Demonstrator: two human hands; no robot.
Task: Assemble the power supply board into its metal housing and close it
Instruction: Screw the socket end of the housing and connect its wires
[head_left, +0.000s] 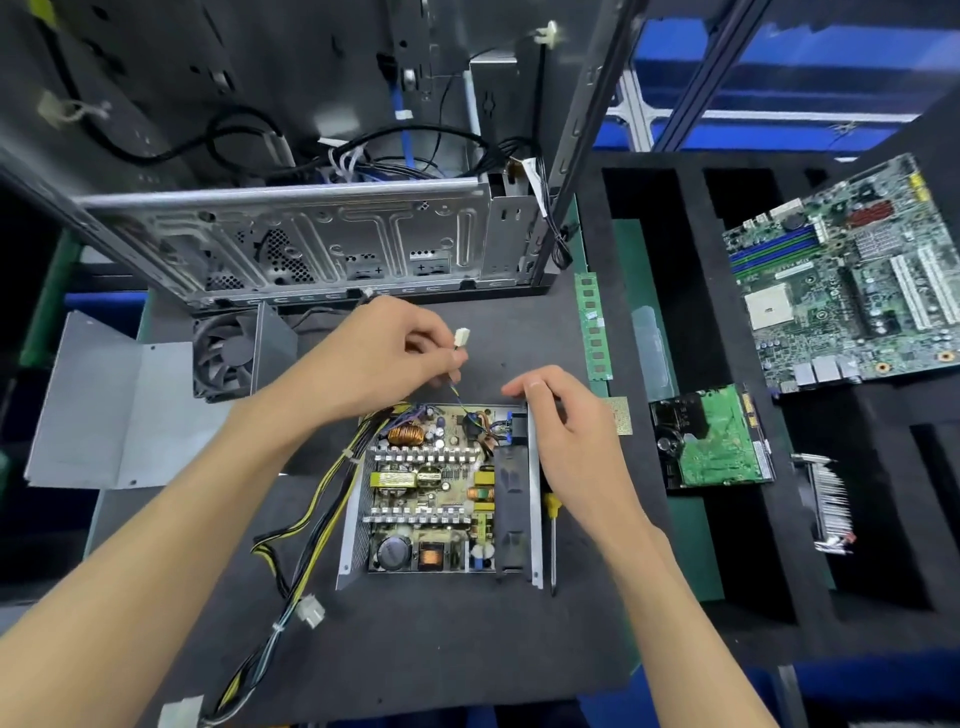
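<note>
Two forearms reach in. The board (434, 499) sits in the open housing (535, 499). Left hand (379, 358) pinches a white connector (461, 338) above it; right hand (566, 415), relaxed, steadies the housing's far-right corner. Likely next: plug in the connector, then fit the cover (109, 410) lying left of it.

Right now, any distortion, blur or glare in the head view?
Head view: wide-angle bowing bends the computer case and frame edges; left hand and white connector slightly soft; power supply board sharp; mild sheen on the housing wall, no harsh glare.
</note>
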